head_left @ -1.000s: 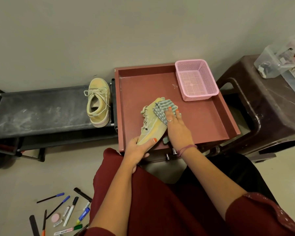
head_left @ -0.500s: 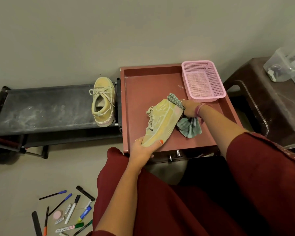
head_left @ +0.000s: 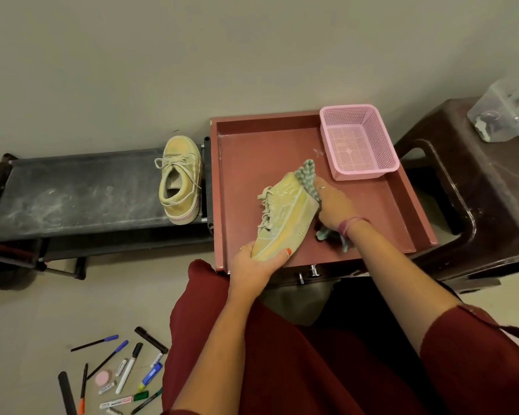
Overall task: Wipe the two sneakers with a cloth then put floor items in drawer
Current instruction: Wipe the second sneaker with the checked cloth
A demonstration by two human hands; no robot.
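1. Holding the sneaker (head_left: 285,215) by its heel end, the left hand (head_left: 259,262) has fingers and thumb wrapped round the upper; the shoe is tilted on its side above the red drawer (head_left: 396,205), sole edge facing the right hand.
2. The right hand (head_left: 334,206) grips a bunched checked cloth (head_left: 307,178) and presses it against the toe and sole edge. A loose tail of cloth hangs below the wrist.
3. Handling, as judged: the sneaker looks light, with a soft upper and a stiffer sole. Grip at the heel or along the sole; loose laces offer no hold.
4. The cloth is limp. Keep it wadded in the palm so pressure reaches the surface.
5. The second sneaker (head_left: 180,179) stands upright on the dark rack (head_left: 72,193), just beside the drawer.
6. Pens and markers (head_left: 126,366) lie on the floor, not yet collected. A pink basket (head_left: 357,142) occupies the drawer's far right corner.
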